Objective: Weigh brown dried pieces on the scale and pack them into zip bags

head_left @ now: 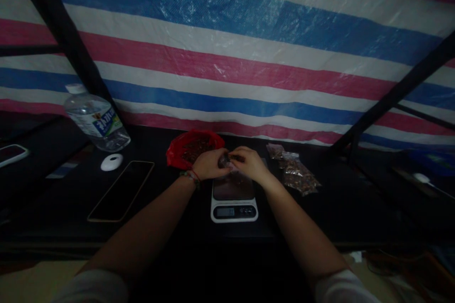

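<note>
My left hand (210,164) and my right hand (250,164) meet above a white digital kitchen scale (233,216). Between them is a small clear plastic bag (224,161), gripped by the fingers of both hands. Some brown bits show near the right fingertips, but the dim light blurs them. Just left of my left hand, a red plastic bag (174,152) lies open with dark brown dried pieces inside. To the right of my right hand, several filled clear bags (298,174) lie in a loose pile. The scale's display is lit, its digits unreadable.
At the left stand a clear plastic bottle (97,120), a white oval case (112,162) and a phone (122,191) lying flat on the black table (170,227). Dark metal bars (66,38) rise before the striped sheet (231,66). Another phone (13,154) lies at the far left.
</note>
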The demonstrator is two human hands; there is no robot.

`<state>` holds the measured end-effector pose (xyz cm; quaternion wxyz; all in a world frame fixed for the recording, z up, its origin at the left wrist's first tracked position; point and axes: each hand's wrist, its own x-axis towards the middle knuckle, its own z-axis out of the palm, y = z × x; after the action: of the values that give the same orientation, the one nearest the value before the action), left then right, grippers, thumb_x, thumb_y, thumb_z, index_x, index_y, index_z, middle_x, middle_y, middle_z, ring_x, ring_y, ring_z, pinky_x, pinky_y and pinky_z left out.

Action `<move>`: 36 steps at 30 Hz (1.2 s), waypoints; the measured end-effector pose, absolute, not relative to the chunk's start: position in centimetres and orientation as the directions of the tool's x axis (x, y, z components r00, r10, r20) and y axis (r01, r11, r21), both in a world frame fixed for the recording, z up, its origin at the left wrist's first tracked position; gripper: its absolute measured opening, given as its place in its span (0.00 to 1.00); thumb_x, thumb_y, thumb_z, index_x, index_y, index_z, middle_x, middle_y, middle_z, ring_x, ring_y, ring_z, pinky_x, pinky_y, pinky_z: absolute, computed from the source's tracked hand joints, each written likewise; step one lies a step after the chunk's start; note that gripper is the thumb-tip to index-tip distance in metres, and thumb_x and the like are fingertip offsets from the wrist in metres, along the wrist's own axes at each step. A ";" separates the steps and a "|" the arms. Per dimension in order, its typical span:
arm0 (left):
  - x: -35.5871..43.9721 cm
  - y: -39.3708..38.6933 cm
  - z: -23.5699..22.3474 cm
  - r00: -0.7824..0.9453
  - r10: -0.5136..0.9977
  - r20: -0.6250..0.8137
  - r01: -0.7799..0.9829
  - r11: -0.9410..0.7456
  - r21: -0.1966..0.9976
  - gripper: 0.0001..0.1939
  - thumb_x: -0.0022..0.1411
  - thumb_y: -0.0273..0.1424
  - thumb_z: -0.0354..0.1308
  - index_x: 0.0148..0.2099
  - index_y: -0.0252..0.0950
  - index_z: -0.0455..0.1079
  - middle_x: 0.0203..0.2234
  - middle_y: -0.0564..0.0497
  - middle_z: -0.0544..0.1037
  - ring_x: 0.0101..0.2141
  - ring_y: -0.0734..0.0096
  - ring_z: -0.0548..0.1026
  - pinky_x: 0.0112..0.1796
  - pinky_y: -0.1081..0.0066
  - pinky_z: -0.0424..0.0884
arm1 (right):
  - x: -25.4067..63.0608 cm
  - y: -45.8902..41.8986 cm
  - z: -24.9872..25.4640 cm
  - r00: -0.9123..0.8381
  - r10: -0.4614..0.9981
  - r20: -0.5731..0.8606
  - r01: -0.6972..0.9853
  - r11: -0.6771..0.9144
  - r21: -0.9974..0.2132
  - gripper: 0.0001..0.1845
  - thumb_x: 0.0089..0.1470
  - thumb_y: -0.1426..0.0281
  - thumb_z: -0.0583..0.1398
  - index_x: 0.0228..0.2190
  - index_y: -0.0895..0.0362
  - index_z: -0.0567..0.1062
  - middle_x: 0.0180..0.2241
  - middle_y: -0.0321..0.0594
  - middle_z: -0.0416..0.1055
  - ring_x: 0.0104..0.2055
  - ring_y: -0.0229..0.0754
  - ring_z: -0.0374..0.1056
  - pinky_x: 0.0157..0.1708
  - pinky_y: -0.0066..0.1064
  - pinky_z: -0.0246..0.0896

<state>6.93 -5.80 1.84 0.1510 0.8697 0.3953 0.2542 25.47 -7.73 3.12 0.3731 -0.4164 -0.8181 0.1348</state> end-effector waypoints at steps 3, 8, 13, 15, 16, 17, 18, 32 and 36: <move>7.3 -6.0 1.7 0.533 0.772 0.345 0.609 -0.634 0.477 0.19 0.50 0.41 0.59 0.43 0.38 0.68 0.36 0.48 0.76 0.37 0.62 0.75 0.38 0.68 0.68 | 24.1 -7.4 2.8 -0.322 0.799 0.508 0.569 0.592 -0.571 0.11 0.48 0.77 0.60 0.35 0.56 0.78 0.36 0.40 0.74 0.39 0.39 0.69 0.41 0.31 0.63; 7.5 -5.8 1.1 0.451 0.807 0.381 0.608 -0.590 0.532 0.18 0.51 0.35 0.58 0.45 0.37 0.67 0.38 0.47 0.76 0.39 0.62 0.75 0.40 0.67 0.69 | 22.9 -7.1 2.4 -0.235 0.833 0.501 0.576 0.534 -0.619 0.13 0.48 0.76 0.60 0.38 0.56 0.77 0.38 0.40 0.74 0.42 0.39 0.69 0.44 0.32 0.63; 7.4 -5.9 1.0 0.474 0.775 0.418 0.567 -0.632 0.528 0.17 0.52 0.35 0.57 0.45 0.36 0.67 0.36 0.48 0.76 0.37 0.63 0.75 0.37 0.67 0.69 | 23.5 -8.0 2.6 -0.243 0.892 0.380 0.544 0.450 -0.708 0.16 0.51 0.74 0.59 0.43 0.55 0.74 0.42 0.43 0.73 0.42 0.40 0.70 0.44 0.33 0.65; 7.5 -5.9 1.0 0.479 0.776 0.411 0.571 -0.631 0.526 0.15 0.51 0.35 0.57 0.42 0.37 0.67 0.35 0.48 0.76 0.36 0.63 0.75 0.36 0.68 0.69 | 23.8 -8.2 3.0 -0.296 0.884 0.361 0.533 0.466 -0.706 0.15 0.52 0.74 0.58 0.43 0.55 0.74 0.42 0.43 0.73 0.43 0.40 0.70 0.44 0.34 0.65; 7.5 -5.9 1.0 0.480 0.777 0.407 0.573 -0.629 0.526 0.15 0.52 0.35 0.57 0.42 0.37 0.67 0.35 0.49 0.76 0.35 0.64 0.75 0.36 0.68 0.69 | 24.0 -8.2 3.3 -0.318 0.873 0.369 0.534 0.487 -0.691 0.15 0.52 0.74 0.57 0.42 0.55 0.75 0.42 0.43 0.73 0.43 0.40 0.70 0.44 0.34 0.64; 7.5 -5.9 0.9 0.481 0.779 0.403 0.573 -0.627 0.528 0.15 0.52 0.36 0.57 0.42 0.37 0.67 0.34 0.49 0.76 0.36 0.64 0.75 0.36 0.68 0.69 | 24.2 -8.0 3.6 -0.328 0.863 0.385 0.539 0.505 -0.674 0.14 0.53 0.74 0.56 0.41 0.56 0.75 0.41 0.42 0.74 0.42 0.40 0.70 0.44 0.34 0.64; 7.5 -5.9 0.9 0.478 0.782 0.400 0.573 -0.623 0.532 0.16 0.52 0.37 0.58 0.43 0.37 0.66 0.34 0.49 0.76 0.36 0.64 0.75 0.36 0.68 0.69 | 24.5 -7.9 3.9 -0.324 0.856 0.402 0.547 0.517 -0.659 0.13 0.53 0.75 0.55 0.40 0.56 0.76 0.40 0.42 0.74 0.42 0.40 0.69 0.44 0.34 0.64; 6.6 -4.4 0.0 0.375 0.816 0.441 0.619 -0.574 0.536 0.18 0.55 0.40 0.55 0.45 0.36 0.65 0.37 0.48 0.76 0.37 0.64 0.75 0.39 0.67 0.69 | 29.9 -10.0 4.2 -0.537 0.840 -0.069 0.736 0.428 -0.524 0.24 0.38 0.69 0.69 0.41 0.56 0.73 0.38 0.39 0.70 0.38 0.42 0.67 0.38 0.32 0.61; 6.7 -4.4 0.0 0.393 0.813 0.430 0.619 -0.579 0.530 0.18 0.55 0.40 0.56 0.46 0.37 0.65 0.37 0.48 0.76 0.37 0.64 0.75 0.39 0.67 0.70 | 29.1 -9.7 3.3 -0.507 0.862 -0.032 0.752 0.423 -0.505 0.28 0.39 0.71 0.68 0.45 0.56 0.71 0.42 0.42 0.68 0.41 0.43 0.66 0.40 0.33 0.60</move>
<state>6.67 -4.39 0.02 0.1436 0.8220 0.4356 0.3376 29.07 -9.68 3.25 0.1166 -0.4829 -0.8355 0.2349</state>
